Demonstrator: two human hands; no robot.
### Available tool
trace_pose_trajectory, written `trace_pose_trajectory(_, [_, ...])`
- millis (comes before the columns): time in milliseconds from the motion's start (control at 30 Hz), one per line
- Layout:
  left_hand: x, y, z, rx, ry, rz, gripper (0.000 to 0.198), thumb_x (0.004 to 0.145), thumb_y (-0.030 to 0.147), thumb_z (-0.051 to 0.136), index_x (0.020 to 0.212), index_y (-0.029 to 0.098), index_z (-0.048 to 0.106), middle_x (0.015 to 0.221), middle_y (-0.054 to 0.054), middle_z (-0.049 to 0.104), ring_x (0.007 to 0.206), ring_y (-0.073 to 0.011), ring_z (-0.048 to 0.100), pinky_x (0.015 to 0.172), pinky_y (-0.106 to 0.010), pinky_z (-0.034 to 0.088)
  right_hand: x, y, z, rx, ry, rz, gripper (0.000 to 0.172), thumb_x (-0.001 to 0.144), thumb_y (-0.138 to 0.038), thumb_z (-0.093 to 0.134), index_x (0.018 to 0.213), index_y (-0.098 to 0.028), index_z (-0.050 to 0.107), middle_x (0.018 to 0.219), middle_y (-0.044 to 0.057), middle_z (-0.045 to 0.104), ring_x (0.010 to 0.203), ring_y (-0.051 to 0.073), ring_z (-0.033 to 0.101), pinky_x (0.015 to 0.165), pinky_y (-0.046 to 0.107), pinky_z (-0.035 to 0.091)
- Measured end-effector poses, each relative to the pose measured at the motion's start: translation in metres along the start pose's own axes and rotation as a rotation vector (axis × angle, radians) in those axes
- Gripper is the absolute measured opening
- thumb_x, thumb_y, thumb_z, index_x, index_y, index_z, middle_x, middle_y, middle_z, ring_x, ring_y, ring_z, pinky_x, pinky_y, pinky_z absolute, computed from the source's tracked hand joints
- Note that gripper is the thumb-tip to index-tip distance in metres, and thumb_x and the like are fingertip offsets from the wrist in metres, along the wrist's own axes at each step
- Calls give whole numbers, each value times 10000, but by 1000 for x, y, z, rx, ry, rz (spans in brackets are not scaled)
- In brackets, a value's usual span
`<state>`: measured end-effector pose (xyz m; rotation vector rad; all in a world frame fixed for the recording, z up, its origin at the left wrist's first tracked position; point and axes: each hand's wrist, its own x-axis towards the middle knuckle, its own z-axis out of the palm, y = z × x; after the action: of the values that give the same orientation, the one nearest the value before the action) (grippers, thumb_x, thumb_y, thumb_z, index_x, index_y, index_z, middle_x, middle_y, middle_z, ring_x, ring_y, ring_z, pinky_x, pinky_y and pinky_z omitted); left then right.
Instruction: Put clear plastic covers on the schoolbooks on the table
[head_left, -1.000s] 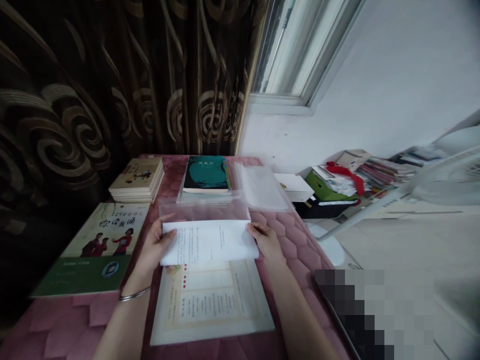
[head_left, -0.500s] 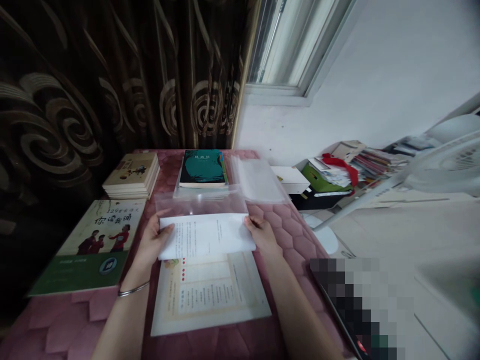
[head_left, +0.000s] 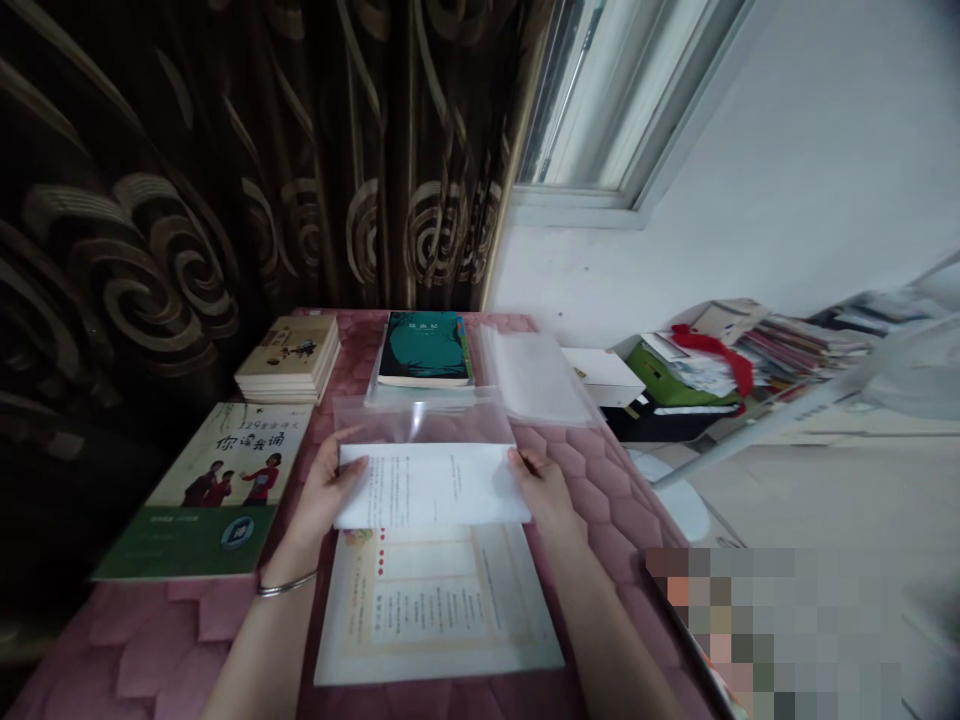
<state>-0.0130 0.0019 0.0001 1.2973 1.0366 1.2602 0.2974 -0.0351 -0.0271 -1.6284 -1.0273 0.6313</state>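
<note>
My left hand (head_left: 330, 488) pinches the left edge of a white printed page (head_left: 427, 487), its thumb lying on the front. At the right edge of this page, my right hand (head_left: 543, 484) is closed in a similar grip. A clear plastic cover (head_left: 420, 420) sticks out beyond the page's far edge, between the hands. Below the raised page lies a sheet with a cream border and red dots (head_left: 442, 610), flat on the pink quilted cover; whether the two are joined cannot be made out. A silver bangle (head_left: 287, 584) circles my left wrist.
A green-and-white book (head_left: 214, 490) lies to the left, with a stack of books (head_left: 289, 358) behind it. A teal book (head_left: 424, 347) and clear plastic sheets (head_left: 534, 375) lie at the back. Rightward stand a white box (head_left: 604, 372) and a fan (head_left: 911, 375).
The view has swung slightly left, so everything appears shifted right and a little down. Both hands keep their hold on the page, with little visible change between them.
</note>
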Motion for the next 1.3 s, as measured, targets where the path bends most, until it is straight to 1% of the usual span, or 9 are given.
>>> trace_pose_trajectory(167, [1,4,3,-4,50,-1,540,660,313,805,1133,208,568,1023,-33,659,913,-200,626,754,-273,490,-2,-4,3,35,48,-8,393,669,-606,603,626,-216,624,577,15,591,581,186,523,555,314,410])
trace_pose_trajectory(333, [2,4,4,-22,40,0,556,671,316,797,1160,207,558,1082,-47,653,928,-201,630,758,-274,502,-1,-4,5,135,36,51,390,607,-593,663,690,-212,684,648,28,658,600,192,552,557,313,430])
trace_pose_trajectory(433, [0,5,4,-35,31,-20,569,673,334,799,1167,212,545,1036,-36,664,867,-190,636,715,-266,503,-2,-6,3,258,-15,131,373,564,-549,736,716,-210,701,652,28,671,589,190,559,523,301,426])
trace_pose_trajectory(533, [-1,6,3,-40,23,-25,565,667,337,805,1156,208,552,1000,-29,668,837,-183,630,694,-259,496,-2,-8,0,308,-82,164,390,546,-556,759,685,-200,680,635,27,655,574,183,543,504,293,411])
trace_pose_trajectory(800, [0,4,3,-66,36,-33,561,646,317,816,1141,212,572,973,-14,658,800,-164,610,680,-242,476,-1,-7,-4,228,-137,128,455,540,-636,736,567,-207,588,531,-23,541,524,132,451,475,253,338])
trace_pose_trajectory(933, [1,3,3,-55,50,-5,531,649,308,815,1119,214,584,1012,-21,662,841,-170,614,712,-245,479,-1,-5,-3,271,-105,129,456,550,-635,745,643,-203,632,576,-18,583,541,136,474,489,253,364])
trace_pose_trajectory(1033, [0,2,2,-57,37,2,524,667,305,805,1132,215,580,1064,-31,659,880,-174,614,739,-246,481,-2,-4,-4,249,-118,124,465,564,-642,738,655,-198,634,568,-28,562,536,126,453,492,249,349])
trace_pose_trajectory(1200, [0,1,1,-56,17,-19,520,669,315,804,1130,215,584,971,-12,659,781,-154,602,662,-230,471,-2,-4,-9,175,-161,81,456,602,-647,712,603,-203,606,526,-44,507,518,110,410,481,240,302])
trace_pose_trajectory(1300, [1,0,0,-41,31,-6,510,671,311,803,1124,215,591,1010,-23,664,843,-169,616,708,-242,481,0,-4,-6,204,-126,110,462,580,-655,720,649,-205,639,551,-29,559,523,122,450,483,249,334])
